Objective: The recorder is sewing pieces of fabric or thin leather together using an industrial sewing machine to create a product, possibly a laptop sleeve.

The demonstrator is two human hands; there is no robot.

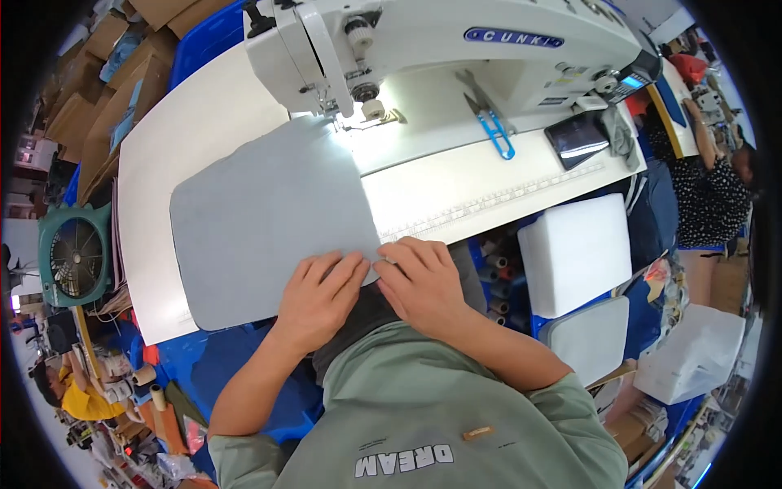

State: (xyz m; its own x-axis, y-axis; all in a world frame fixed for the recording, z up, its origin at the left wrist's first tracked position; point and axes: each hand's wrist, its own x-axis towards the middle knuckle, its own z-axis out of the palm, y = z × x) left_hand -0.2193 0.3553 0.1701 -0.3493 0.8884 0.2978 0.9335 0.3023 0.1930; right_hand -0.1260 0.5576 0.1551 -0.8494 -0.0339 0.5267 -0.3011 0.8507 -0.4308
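Note:
A grey fabric panel (261,220) with rounded corners lies flat on the white sewing table (155,163). Its far edge reaches under the needle area of a white sewing machine (326,57), where a lamp shines; the needle itself I cannot make out. At the panel's near right corner, my left hand (323,293) rests on the cloth with its fingers bent and closed at the edge. Close beside it, my right hand (421,281) pinches the same corner from the right. The fingertips of both hands almost meet there.
Blue-handled thread snips (497,134) and dark scissors lie under the machine arm, left of a black phone (577,138). A ruler strip (489,198) runs along the table. White stacked pieces (574,253) stand right; a green fan (76,259) stands left. Other people work at both sides.

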